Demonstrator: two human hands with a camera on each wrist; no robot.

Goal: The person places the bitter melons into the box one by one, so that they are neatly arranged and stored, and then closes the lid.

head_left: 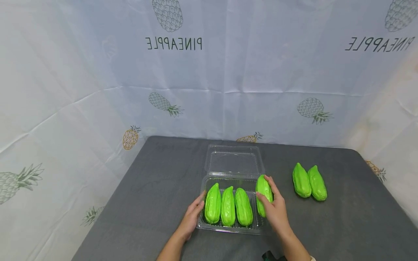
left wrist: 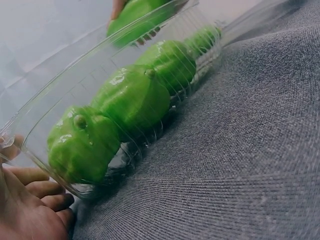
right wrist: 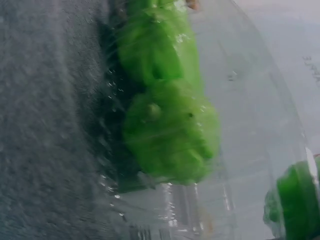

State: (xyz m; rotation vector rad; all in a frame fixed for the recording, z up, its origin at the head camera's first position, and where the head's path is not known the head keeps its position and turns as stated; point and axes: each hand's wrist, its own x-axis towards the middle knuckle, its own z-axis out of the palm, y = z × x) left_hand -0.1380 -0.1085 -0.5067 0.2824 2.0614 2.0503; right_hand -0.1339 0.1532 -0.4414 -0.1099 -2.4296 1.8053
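A hinged clear plastic container [head_left: 228, 229] lies on the dark cloth with its lid [head_left: 235, 163] folded back. Three ridged green fruits with pointed ends [head_left: 213, 203] sit side by side inside; their stem nubs face the left wrist camera. My left hand [head_left: 191, 217] rests against the container's left side, fingertips right at the rim. In the right part of the container, my right hand [head_left: 275, 206] grips another green fruit [head_left: 263, 195] between thumb and fingers, tilted over the free slot. The left wrist view catches this held fruit [left wrist: 137, 20] above the far wall.
Two more green fruits [head_left: 302, 181] lie together on the cloth-covered table [head_left: 156, 181], right of the container. A black object [head_left: 271, 256] shows at the bottom edge beside the right forearm. Pineapple-print curtains [head_left: 261, 72] hang behind and along the sides.
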